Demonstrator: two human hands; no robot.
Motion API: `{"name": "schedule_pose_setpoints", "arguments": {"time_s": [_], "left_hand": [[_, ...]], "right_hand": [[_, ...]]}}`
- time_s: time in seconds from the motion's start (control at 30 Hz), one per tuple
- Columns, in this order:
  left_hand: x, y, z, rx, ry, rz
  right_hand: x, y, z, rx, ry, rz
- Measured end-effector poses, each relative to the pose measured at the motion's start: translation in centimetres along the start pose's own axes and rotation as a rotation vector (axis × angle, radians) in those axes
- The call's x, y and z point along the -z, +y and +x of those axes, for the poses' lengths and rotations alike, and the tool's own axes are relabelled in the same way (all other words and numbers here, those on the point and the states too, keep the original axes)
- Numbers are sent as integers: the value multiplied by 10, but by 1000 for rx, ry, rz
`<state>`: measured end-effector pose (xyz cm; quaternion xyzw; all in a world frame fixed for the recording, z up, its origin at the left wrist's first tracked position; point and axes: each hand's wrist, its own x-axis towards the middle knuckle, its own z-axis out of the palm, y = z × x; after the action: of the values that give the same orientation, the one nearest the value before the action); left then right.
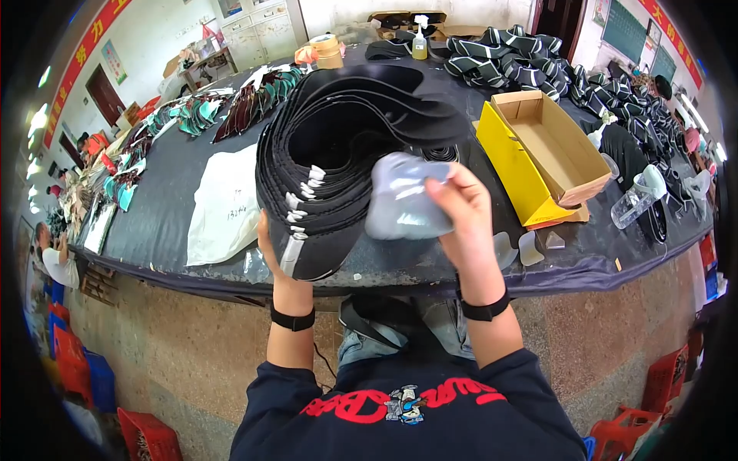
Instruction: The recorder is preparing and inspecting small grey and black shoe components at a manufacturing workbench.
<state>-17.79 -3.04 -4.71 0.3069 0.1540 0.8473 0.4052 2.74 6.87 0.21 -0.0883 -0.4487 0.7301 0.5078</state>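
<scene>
A thick stack of black curved pieces, which look like shoe uppers (307,230), is raised over the near side of the table, curling over at the top. White tabs show along its near edge. My left hand (270,250) grips this stack from its left and lower side, its fingers mostly hidden behind. In my right hand (467,207) a greyish, translucent plastic sheet (403,207) with rounded corners is pinched between thumb and fingers. The sheet is held just right of the stack and overlaps its edge in view; whether they touch I cannot tell.
A white bag (224,211) lies left of the stack. To the right stand a yellow box (511,165) and an open cardboard box (561,146). Loose translucent pieces (529,249) lie near the front edge. Beyond are a spray bottle (419,42), tape rolls (327,52) and piled black pieces (503,58).
</scene>
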Motion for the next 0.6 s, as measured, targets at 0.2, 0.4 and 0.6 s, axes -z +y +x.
{"name": "schedule_pose_setpoints", "arguments": {"time_s": [0.2, 0.4, 0.6], "left_hand": [[-11, 4, -5, -47, 60, -169], [-9, 7, -12, -61, 45, -68], [-15, 7, -26, -69, 6, 141]], "right_hand": [[82, 16, 27, -276, 315, -1180], [91, 41, 19, 132, 405, -1519], [59, 23, 13, 280, 324, -1363]]}}
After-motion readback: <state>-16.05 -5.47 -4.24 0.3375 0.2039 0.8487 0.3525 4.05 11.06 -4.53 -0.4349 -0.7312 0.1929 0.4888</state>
